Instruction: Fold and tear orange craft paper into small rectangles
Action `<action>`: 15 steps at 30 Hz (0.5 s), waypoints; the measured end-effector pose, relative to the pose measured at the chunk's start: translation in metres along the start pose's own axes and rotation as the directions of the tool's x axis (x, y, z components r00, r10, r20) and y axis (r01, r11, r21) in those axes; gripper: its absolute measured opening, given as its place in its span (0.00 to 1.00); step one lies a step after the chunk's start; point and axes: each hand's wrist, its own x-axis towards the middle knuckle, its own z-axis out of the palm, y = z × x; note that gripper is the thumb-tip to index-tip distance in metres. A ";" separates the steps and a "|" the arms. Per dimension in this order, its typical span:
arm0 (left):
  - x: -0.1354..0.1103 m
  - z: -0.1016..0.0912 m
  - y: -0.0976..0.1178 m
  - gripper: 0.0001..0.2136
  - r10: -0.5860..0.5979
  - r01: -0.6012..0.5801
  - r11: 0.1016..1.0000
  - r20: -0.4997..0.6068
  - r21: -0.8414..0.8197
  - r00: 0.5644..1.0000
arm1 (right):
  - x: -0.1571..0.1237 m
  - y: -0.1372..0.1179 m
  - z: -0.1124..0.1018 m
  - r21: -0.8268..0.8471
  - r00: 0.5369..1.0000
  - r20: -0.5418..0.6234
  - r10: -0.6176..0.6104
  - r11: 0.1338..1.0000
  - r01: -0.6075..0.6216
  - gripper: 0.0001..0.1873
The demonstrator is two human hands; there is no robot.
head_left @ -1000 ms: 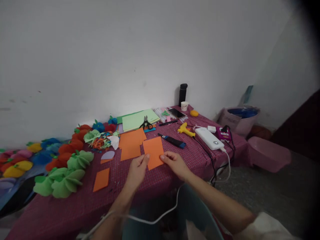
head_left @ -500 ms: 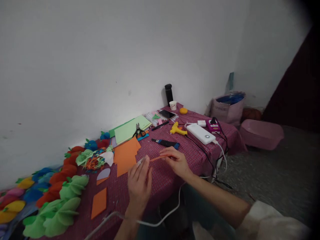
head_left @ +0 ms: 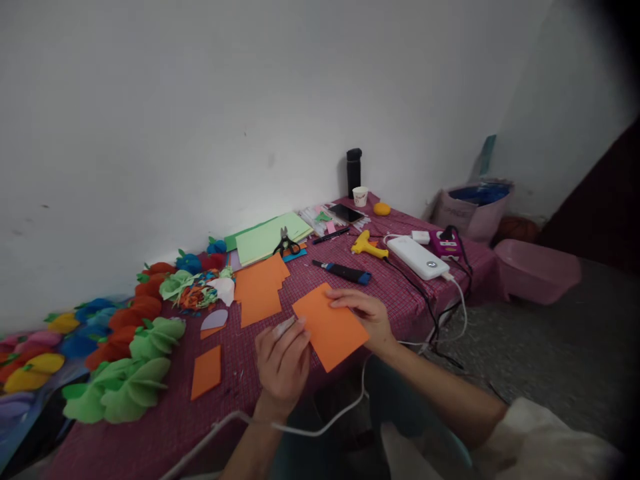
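Observation:
I hold an orange paper sheet above the near edge of the table, its face turned up toward me. My right hand pinches its far right side, fingers closed over the top edge. My left hand grips its left edge, fingers curled, with something small and whitish at the fingertips that I cannot make out. A stack of orange sheets lies just beyond on the red checked cloth.
Green, red, blue and yellow paper flowers crowd the left. A small orange piece, scissors on green paper, a blue cutter, yellow glue gun, white power bank, phone, cup and black bottle lie farther back. Pink basin on the floor right.
The orange sheet was lifted off the table, turned edge-on half a second ago, and is now flipped flat toward me, closer to the table's near edge. Both hands came nearer.

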 end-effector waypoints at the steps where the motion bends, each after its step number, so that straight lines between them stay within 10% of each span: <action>1: 0.000 0.000 0.000 0.13 0.007 -0.007 1.000 0.006 0.004 1.000 | -0.001 0.001 0.000 -0.001 1.000 0.004 0.005 1.000 -0.005 0.11; 6: -0.003 -0.001 -0.005 0.13 -0.040 0.045 0.998 0.117 -0.037 0.992 | -0.003 0.004 0.005 -0.025 0.996 0.066 0.062 0.998 -0.060 0.09; 9: -0.005 -0.002 -0.006 0.10 -0.276 0.303 0.946 0.206 -0.117 0.939 | -0.004 0.005 0.010 -0.141 0.963 0.129 0.235 0.966 -0.217 0.08; 15: -0.012 0.004 -0.006 0.11 -0.698 0.861 0.411 0.505 -0.298 0.508 | -0.006 0.007 0.016 -0.227 0.814 0.265 0.516 0.854 -0.467 0.16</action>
